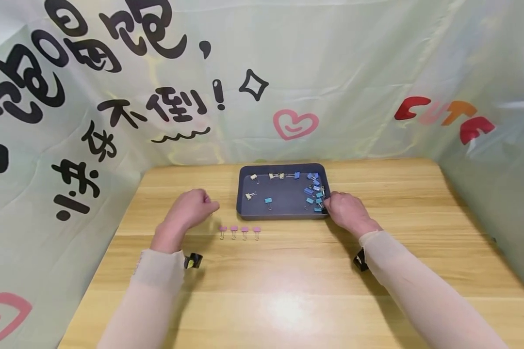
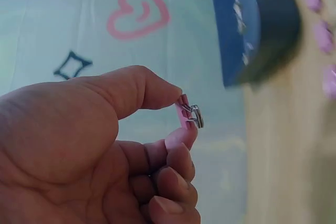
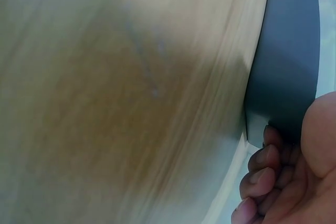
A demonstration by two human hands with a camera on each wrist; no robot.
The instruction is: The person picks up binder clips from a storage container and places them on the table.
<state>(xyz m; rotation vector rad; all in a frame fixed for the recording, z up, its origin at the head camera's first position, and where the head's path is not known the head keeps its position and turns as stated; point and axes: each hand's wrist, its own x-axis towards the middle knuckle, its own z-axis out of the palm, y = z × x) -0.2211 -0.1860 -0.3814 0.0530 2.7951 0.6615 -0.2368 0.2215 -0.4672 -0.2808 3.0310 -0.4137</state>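
Observation:
Between thumb and index finger, my left hand [image 1: 191, 208] pinches a pink binder clip [image 2: 185, 112], its silver handles facing away from the palm. This hand hovers over the table, left of the dark blue-grey tray [image 1: 284, 216]. A row of several pink binder clips [image 1: 244, 230] lies just in front of the tray, to the right of that hand. My right hand [image 1: 347, 211] grips the tray's front right corner, fingers curled against the outer wall in the right wrist view. Blue and teal binder clips [image 1: 316, 189] crowd the tray's right side beside it.
Inside the tray, cream binder clips [image 1: 250, 196] lie at the left and back, and a single teal clip [image 1: 268, 200] near the front. The wooden table [image 1: 262, 286] meets a printed cloth [image 1: 353, 72] behind and at both sides.

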